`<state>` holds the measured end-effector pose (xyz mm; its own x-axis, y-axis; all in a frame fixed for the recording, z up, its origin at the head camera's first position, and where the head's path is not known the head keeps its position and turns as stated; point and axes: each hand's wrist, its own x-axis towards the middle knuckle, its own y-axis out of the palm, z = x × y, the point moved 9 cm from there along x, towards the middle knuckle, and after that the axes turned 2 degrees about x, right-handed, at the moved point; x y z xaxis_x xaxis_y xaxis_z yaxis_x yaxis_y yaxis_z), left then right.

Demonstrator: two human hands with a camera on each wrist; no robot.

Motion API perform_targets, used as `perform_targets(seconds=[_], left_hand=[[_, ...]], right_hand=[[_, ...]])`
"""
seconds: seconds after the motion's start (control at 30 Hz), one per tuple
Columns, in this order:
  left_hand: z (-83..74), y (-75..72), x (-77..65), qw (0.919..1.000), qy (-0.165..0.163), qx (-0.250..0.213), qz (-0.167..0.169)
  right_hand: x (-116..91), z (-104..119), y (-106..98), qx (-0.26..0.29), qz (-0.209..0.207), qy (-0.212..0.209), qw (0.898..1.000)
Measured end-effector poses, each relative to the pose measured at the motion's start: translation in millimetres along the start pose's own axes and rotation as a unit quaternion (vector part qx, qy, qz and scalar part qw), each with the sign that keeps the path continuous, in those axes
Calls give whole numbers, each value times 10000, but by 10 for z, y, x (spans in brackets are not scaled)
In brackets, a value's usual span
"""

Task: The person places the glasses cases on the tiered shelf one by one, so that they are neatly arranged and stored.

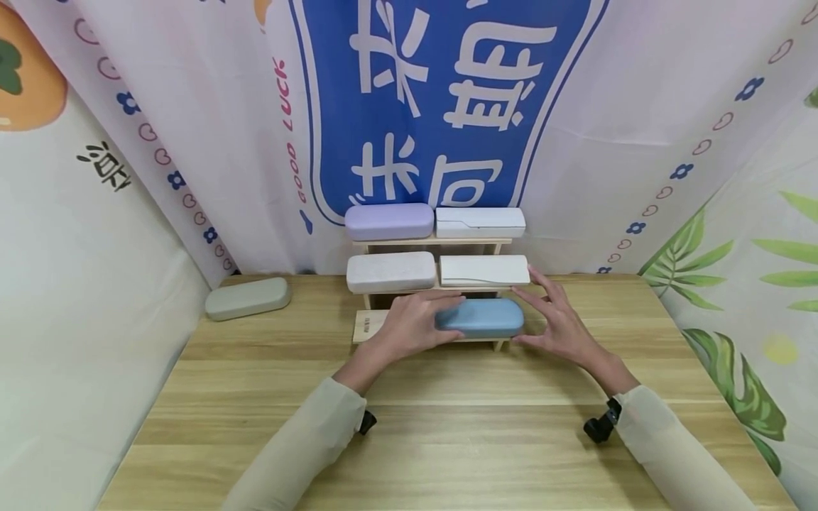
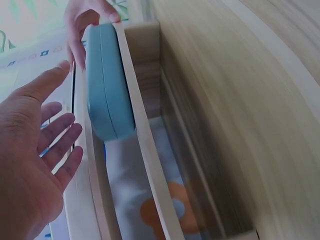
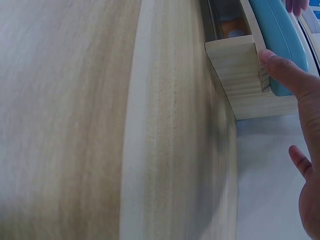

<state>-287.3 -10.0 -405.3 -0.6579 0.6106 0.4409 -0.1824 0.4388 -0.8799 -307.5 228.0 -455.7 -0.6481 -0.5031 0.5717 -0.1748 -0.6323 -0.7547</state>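
Observation:
A blue glasses case (image 1: 488, 318) lies on the right part of the lowest step of a light wooden rack (image 1: 361, 328). At its left end in the head view is my left hand (image 1: 409, 319), thumb and fingers spread. The left wrist view shows this left hand (image 2: 37, 145) apart from the case, holding nothing. My right hand (image 1: 556, 323) is at the case's right end, fingers extended and parted from the thumb. In the right wrist view, the right thumb (image 3: 282, 67) touches the rack's front strip beside the blue case (image 3: 281, 35).
Above stand a grey-white case (image 1: 391, 272) and a white case (image 1: 483, 270), then a purple case (image 1: 389, 222) and another white one (image 1: 480, 223) on top. A grey-green case (image 1: 247, 299) lies at left on the wooden table (image 1: 447, 440). A printed curtain (image 1: 575, 142) hangs behind.

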Motion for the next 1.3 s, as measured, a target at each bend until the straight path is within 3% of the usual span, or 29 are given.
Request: perform_targets(seconds=[0.2, 0.4, 0.67, 0.83, 1.0, 1.3], left_hand=[[79, -252, -169, 9988, 116, 31, -468], [194, -416, -332, 9979, 28, -196, -616], [320, -653, -563, 9943, 215, -283, -1005], [378, -805, -668, 9916, 389, -517, -1120], [462, -946, -763, 9918, 362, -590, -1073], [627, -1086, -917, 9910, 500, -642, -1060]], right_hand=[[3, -3, -3, 18, -8, -7, 10000], [-20, 5, -10, 83, -67, -43, 9999], [-19, 1, -6, 83, -8, 7, 10000], [-11, 3, 0, 30, -71, -92, 9999], [1, 5, 7, 48, -85, -150, 9998], [6, 14, 6, 76, -68, -141, 9998]])
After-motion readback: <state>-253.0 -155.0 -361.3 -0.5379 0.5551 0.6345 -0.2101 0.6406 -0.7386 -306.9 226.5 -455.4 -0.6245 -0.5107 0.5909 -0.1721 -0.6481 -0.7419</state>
